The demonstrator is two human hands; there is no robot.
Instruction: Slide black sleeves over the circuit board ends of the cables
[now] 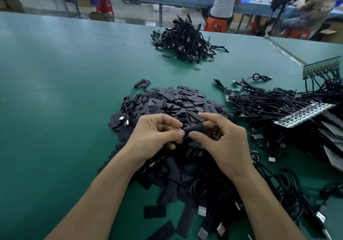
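Observation:
Over a heap of flat black sleeves on the green table, both hands meet. My right hand pinches a rounded black sleeve between thumb and fingers. My left hand pinches the thin cable at the sleeve's left end. The circuit board end is hidden inside the sleeve or behind my fingers. Two cables with sleeves on their ends lie at the heap's left edge.
A tangle of black USB cables with bare boards lies to the right, beside strips of circuit boards. A second cable pile sits at the far middle. Loose cables and USB plugs lie near my right forearm. People sit at a bench behind.

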